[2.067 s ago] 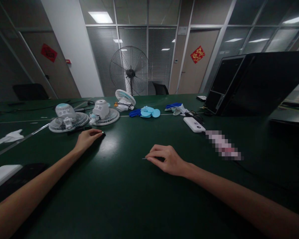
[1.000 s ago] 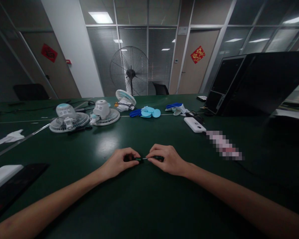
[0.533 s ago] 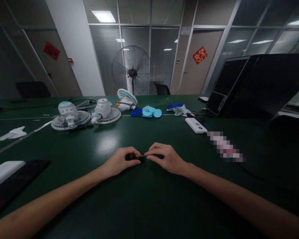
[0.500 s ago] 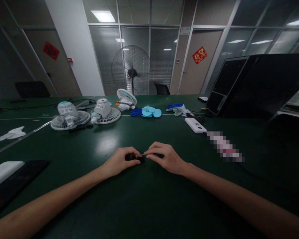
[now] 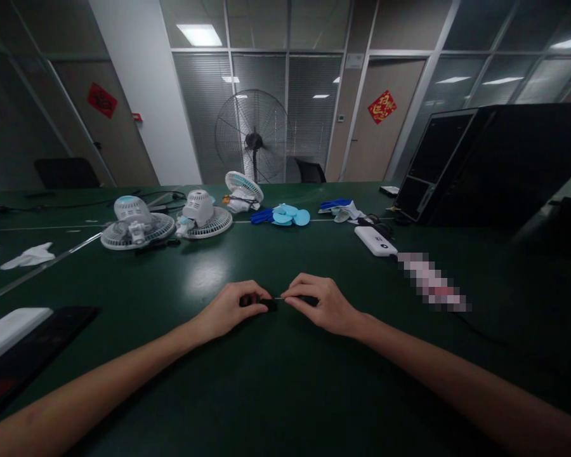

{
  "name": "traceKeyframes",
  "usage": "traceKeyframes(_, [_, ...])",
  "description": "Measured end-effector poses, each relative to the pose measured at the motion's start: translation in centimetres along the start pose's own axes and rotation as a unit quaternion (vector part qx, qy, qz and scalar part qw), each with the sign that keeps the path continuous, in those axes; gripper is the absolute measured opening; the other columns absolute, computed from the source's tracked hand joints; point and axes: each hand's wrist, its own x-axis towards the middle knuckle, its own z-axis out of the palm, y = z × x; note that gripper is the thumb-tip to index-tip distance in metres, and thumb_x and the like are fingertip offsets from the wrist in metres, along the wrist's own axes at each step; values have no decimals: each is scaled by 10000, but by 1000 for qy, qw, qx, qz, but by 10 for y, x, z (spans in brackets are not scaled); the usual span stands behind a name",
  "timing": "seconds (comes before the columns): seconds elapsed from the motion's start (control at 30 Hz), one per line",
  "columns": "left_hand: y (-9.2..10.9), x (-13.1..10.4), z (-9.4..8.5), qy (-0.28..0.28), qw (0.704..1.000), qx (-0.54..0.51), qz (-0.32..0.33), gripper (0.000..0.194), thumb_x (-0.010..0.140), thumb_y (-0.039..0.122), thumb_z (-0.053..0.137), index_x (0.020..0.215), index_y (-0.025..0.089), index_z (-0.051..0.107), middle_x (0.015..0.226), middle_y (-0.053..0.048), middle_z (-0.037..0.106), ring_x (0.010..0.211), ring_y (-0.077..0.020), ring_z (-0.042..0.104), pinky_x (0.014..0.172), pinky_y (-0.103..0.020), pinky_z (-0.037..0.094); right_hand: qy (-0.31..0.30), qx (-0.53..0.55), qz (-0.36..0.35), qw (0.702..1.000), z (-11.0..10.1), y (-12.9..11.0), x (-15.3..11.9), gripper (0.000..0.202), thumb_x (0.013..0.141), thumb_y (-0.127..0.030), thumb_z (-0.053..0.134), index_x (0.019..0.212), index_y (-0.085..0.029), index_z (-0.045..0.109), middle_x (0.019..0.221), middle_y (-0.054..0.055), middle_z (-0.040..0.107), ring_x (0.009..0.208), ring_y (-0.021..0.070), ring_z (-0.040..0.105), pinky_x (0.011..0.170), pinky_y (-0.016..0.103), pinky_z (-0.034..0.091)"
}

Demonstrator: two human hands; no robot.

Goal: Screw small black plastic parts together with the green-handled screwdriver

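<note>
My left hand [image 5: 231, 307] rests on the dark green table [image 5: 285, 393], thumb and fingers closed around a small black object [image 5: 269, 304] whose kind I cannot make out. To its right, my right hand [image 5: 324, 306] pinches a thin, pale, rod-like piece [image 5: 279, 298] between thumb and fingertips. That piece bridges the narrow gap between the hands; its far end is at the black object, but contact is too small to tell. Most of what lies inside both hands is hidden by the fingers.
Three white fan heads [image 5: 204, 222] lie at the back left. Light-blue fan blades [image 5: 290, 214] and blue-and-white gloves [image 5: 342, 209] lie behind my hands. A white power bank [image 5: 375, 241] sits on the right, before a black computer case [image 5: 495, 165]. At left is a black mat [image 5: 52, 343].
My right hand has moved slightly right, widening the gap to the left hand and showing more of the thin piece. The whole view has shifted a little.
</note>
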Motion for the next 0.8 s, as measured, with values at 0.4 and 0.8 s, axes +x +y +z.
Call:
traceKeyframes(0.4, [-130,-1,-104,190,960,197,-59,404,972,347,517,1259,197,759,1240,-134,709,1109,-312,676,989,-410,516,-6,17,-6,1000,2,1,-1,196,1048,-265,642,1190,-223,771,1097,64,730,924,183,712,813,312,602])
traceKeyframes(0.8, [-155,-13,-119,253,919,279,-120,566,885,238,514,1414,112,667,1191,-152,732,995,-290,711,935,-352,531,-13,31,-7,999,2,1,-1,204,1055,-263,627,1199,-216,763,1110,65,721,929,181,703,782,306,609])
